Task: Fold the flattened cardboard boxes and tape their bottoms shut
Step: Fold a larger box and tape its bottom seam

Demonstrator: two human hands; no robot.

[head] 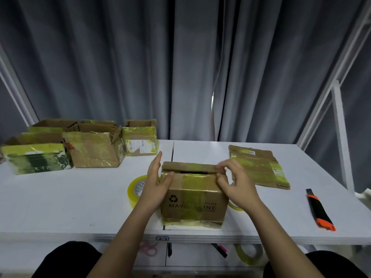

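Observation:
A small brown cardboard box (193, 199) with yellowish tape and dark lettering stands on the white table (80, 197), its upper flaps nearly closed with a dark gap between them. My left hand (157, 177) lies flat against the box's left side, fingers straight, thumb on the near flap. My right hand (234, 179) is at the box's top right corner, fingers curled and pinching the flap edges. A roll of clear yellowish tape (135, 187) lies just left of the box, partly behind my left hand. A flattened box (259, 167) lies to the right.
Several folded, taped boxes (94, 149) stand at the back left of the table. An orange-and-black utility knife (319, 210) lies near the right edge. Under the table edge, a shelf holds another tape roll (250, 253), pink scissors (149, 248) and pens. Grey curtains hang behind.

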